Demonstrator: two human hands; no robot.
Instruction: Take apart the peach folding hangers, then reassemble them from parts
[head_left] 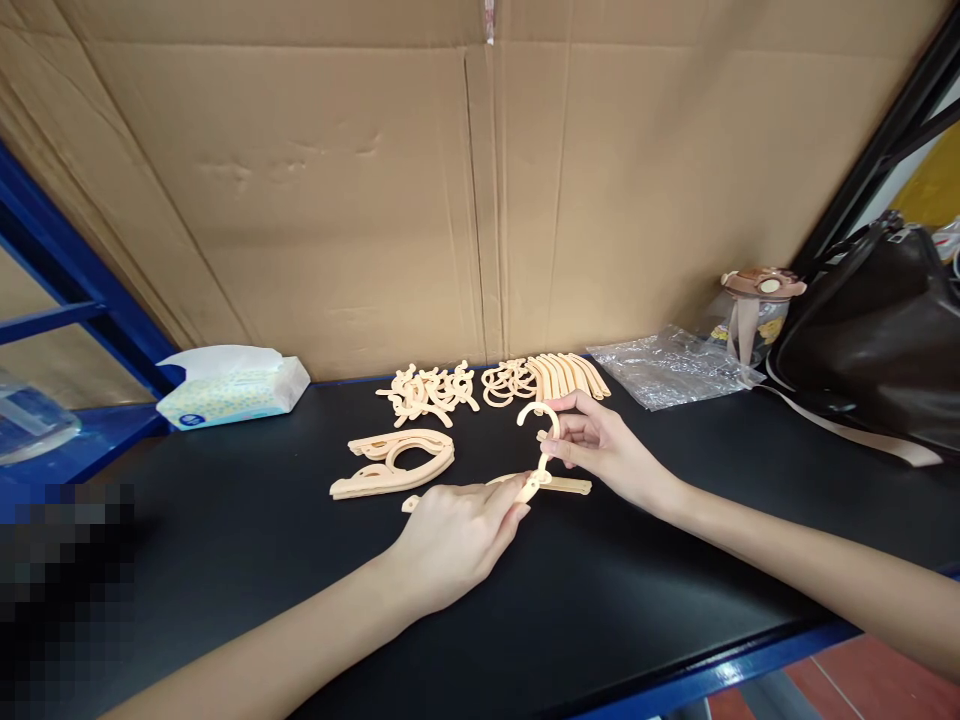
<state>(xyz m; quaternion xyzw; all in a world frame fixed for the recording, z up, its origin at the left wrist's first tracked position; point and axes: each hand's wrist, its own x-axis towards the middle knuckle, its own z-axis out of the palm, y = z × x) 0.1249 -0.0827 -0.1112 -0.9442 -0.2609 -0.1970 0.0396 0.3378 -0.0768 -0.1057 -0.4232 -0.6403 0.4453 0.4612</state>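
Note:
Over the black table, both my hands are on a beige plastic folding hanger [531, 488]. My left hand [454, 540] is closed around its arm near the pivot, hiding much of that arm. The fingers of my right hand [604, 445] pinch the curved hanger hook [556, 422], which stands upright with its open end toward the left. Just behind the pivot, a straight beige arm piece [571, 485] reaches to the right; whether it is joined to the hook is hard to see. Folded hangers [394, 486] lie stacked left of my hands.
Farther back are a heap of small beige hanger parts [424, 395], a pile of hooks [508, 383] and a row of curved arms [566, 375]. A tissue pack [232, 392] lies left. A clear plastic bag [667, 370], bottle [757, 305] and dark bag [870, 330] are right.

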